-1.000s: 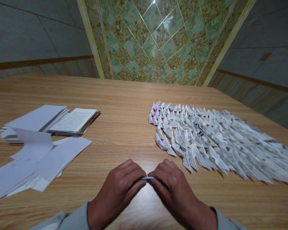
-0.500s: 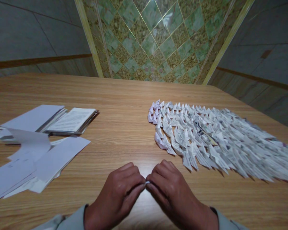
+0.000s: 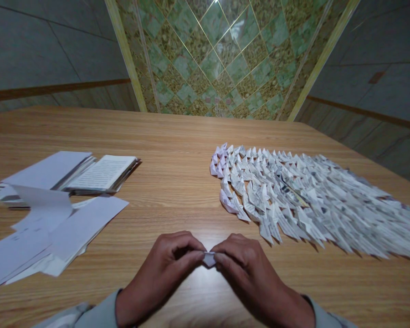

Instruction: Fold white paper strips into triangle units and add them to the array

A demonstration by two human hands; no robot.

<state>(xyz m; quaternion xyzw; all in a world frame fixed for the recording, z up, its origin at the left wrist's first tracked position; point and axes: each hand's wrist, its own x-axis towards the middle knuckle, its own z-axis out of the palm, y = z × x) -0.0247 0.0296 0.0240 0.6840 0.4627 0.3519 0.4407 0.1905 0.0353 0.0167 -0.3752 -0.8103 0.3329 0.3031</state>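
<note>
Both hands meet low in the middle of the view, over the wooden table (image 3: 177, 150). My left hand (image 3: 167, 269) and my right hand (image 3: 246, 269) pinch a small folded piece of white paper (image 3: 209, 259) between their fingertips. Most of the piece is hidden by the fingers. To the right lies a wide spread of several small folded paper pieces (image 3: 304, 200), laid out in overlapping rows.
At the left, loose white sheets (image 3: 54, 228) lie fanned out near the table's front edge. Behind them rests an open book (image 3: 99, 173) with printed pages. A green patterned tiled wall panel (image 3: 222, 54) stands beyond the far edge.
The hands have shifted slightly and turned the paper piece, so a bit more of its white surface shows between the fingertips. Everything else on the table has stayed put.
</note>
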